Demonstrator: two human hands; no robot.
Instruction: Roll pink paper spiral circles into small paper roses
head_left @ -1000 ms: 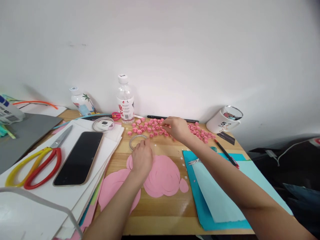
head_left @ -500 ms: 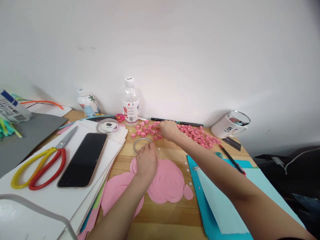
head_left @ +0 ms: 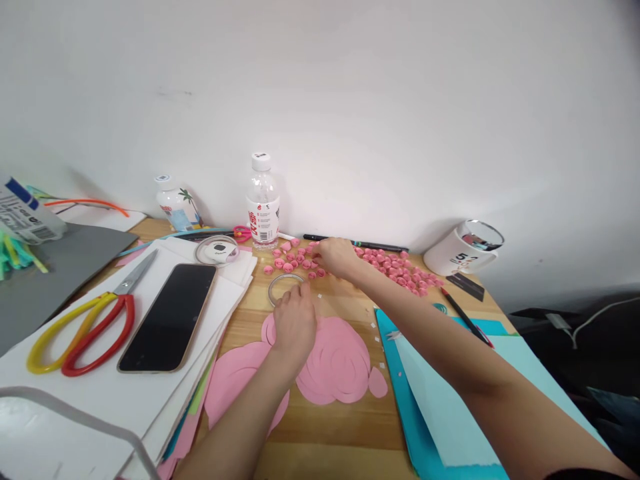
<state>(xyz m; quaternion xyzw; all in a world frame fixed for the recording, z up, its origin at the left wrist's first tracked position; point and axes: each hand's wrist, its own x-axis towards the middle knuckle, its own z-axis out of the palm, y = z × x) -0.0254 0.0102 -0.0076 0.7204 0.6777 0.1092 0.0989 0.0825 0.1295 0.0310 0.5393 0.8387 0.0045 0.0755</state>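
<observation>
My right hand (head_left: 339, 259) reaches in among small rolled pink paper flowers (head_left: 397, 267), its fingers pinched together at one of them. My left hand (head_left: 296, 319) is closed, with curled fingers over the right side of a roll of clear tape (head_left: 273, 293) lying flat. Whatever its fingertips hold is hidden. Pink paper circles with spiral cuts (head_left: 345, 363) lie below and right of the left hand, and another pink paper stack (head_left: 233, 377) is partly behind the left forearm. A small pink paper petal (head_left: 377, 383) lies by the right stack.
At left, scissors (head_left: 95, 327) and a phone (head_left: 170, 317) lie on white paper sheets (head_left: 90, 407). A plastic bottle (head_left: 263, 207) stands by the wall. A white mug (head_left: 457, 250) is at back right. Blue paper (head_left: 400, 407) lies under the right forearm.
The view has shifted very slightly. Both hands keep nearly the same place and pose, and no object has visibly been moved.
</observation>
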